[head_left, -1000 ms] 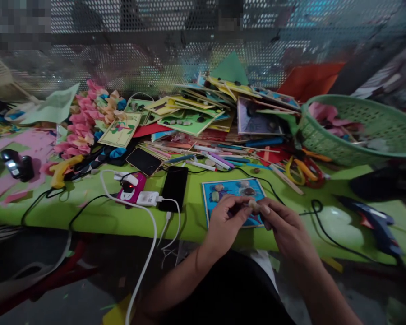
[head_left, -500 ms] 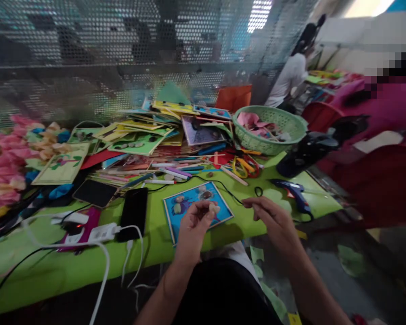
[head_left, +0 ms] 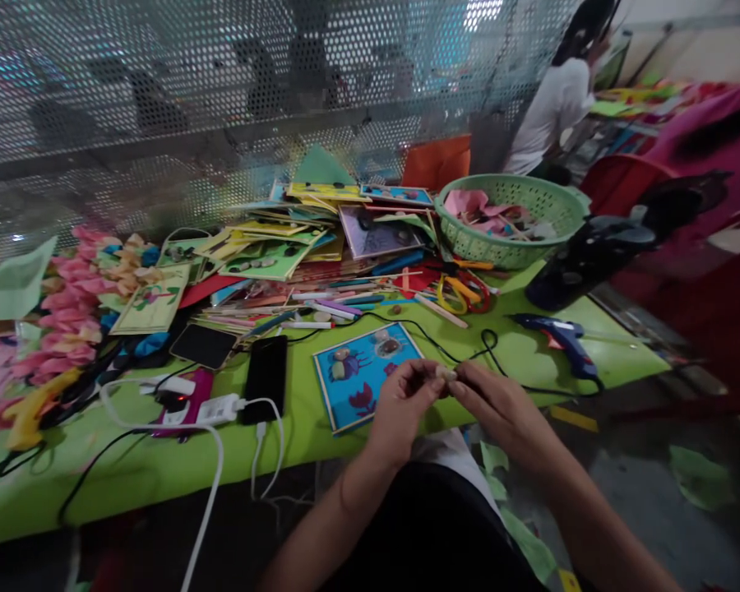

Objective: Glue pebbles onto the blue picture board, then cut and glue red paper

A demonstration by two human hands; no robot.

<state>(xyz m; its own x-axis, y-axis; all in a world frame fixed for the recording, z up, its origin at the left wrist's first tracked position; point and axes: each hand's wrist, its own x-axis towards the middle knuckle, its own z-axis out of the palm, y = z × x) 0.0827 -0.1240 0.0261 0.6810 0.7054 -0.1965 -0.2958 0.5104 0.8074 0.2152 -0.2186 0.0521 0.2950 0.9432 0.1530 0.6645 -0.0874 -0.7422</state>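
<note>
My left hand pinches a small pale piece, perhaps a pebble or shell, between thumb and fingertips. The fingers of my right hand are closed on the same piece from the other side. Both hands are held over the front edge of the table. Beneath and behind my left hand lies a blue picture card with a light border, stones stuck on it and a dark red flower shape; my hand covers its lower right part. To the right of my hands a dark blue glue gun rests on its side.
Behind are stacked stone-decorated cards, pens and sticks, scissors and a green basket. A dark bottle stands at right. Phones, a purple power strip and cables lie left. People sit at the back right.
My right hand has come in to meet my left, and its fingers now touch the pale piece. The view has shifted, so the table things appear farther right.
</note>
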